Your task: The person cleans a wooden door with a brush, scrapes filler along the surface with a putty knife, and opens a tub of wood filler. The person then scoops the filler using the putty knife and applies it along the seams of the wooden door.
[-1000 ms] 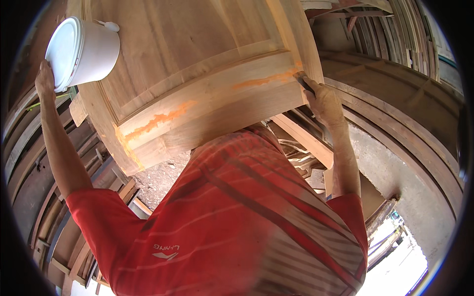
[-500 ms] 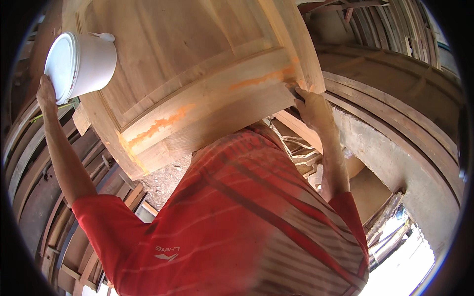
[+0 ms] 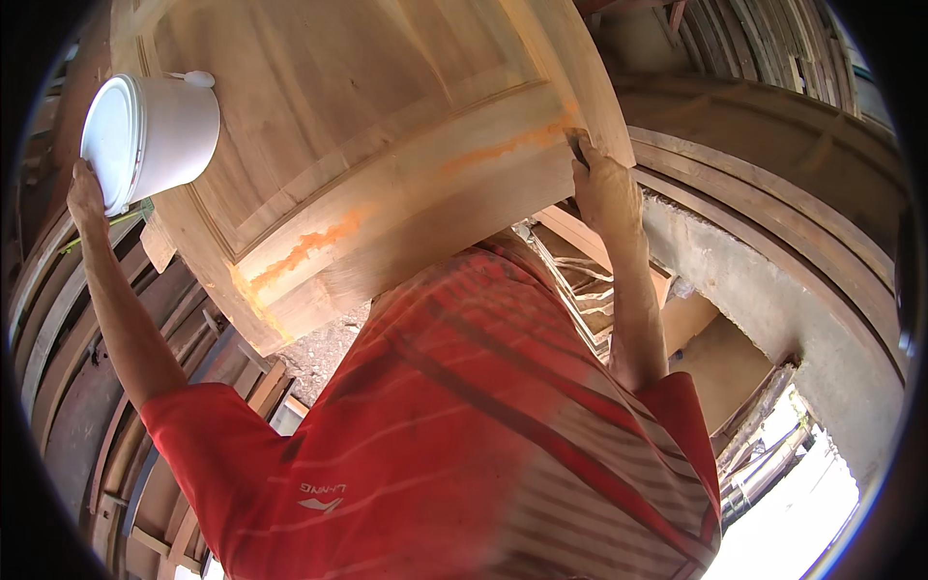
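My left hand (image 3: 87,198) grips the lower edge of a white plastic bucket (image 3: 177,133), tilted so its round face points left; whether that face is a lid or the open mouth I cannot tell. My right hand (image 3: 607,184) is closed around a small dark scraper (image 3: 578,147), mostly hidden by the fingers. The scraper meets the right end of a panelled wooden door (image 3: 329,106), by an orange filler streak (image 3: 503,150). A thicker orange filler patch (image 3: 309,246) lies on the same rail, farther left.
Stacked boards (image 3: 72,358) fill the left side. A concrete ledge (image 3: 715,246) and long timbers (image 3: 773,208) run along the right. More planks (image 3: 744,48) lean at the back right. Pale, rubble-strewn ground (image 3: 324,353) shows below the door.
My right hand and the scraper have moved a little farther away along the door's right end. The bucket and my left hand have shifted slightly left and nearer in view.
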A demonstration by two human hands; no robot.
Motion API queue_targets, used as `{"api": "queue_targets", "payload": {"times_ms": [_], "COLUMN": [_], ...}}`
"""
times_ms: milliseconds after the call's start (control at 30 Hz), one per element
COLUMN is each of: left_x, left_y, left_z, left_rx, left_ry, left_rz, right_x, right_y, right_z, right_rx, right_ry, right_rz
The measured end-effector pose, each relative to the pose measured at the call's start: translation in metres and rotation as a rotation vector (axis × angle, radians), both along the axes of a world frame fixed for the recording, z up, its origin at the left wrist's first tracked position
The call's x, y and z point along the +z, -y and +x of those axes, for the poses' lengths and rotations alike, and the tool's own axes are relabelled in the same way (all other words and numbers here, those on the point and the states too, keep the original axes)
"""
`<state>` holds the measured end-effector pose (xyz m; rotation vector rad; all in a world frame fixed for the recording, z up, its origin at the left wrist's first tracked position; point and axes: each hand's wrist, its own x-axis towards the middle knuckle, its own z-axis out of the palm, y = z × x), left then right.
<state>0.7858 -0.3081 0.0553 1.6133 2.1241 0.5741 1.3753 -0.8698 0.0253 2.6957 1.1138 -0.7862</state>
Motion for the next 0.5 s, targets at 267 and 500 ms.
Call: {"api": "queue_targets", "payload": {"times_ms": [267, 500], "left_x": [-0.004, 0.000], "left_y": [-0.004, 0.000], "left_z": [-0.010, 0.006], "left_rx": [0.019, 0.058], "left_ry": [0.091, -0.004], "left_rz": [0.050, -0.019], "right_x": [-0.007, -0.012], "right_y": [-0.002, -0.007], "right_z": [-0.009, -0.023], "right_rx": [-0.063, -0.250], "right_ry": [-0.017, -0.160], "right_rz": [0.059, 0.219]}}
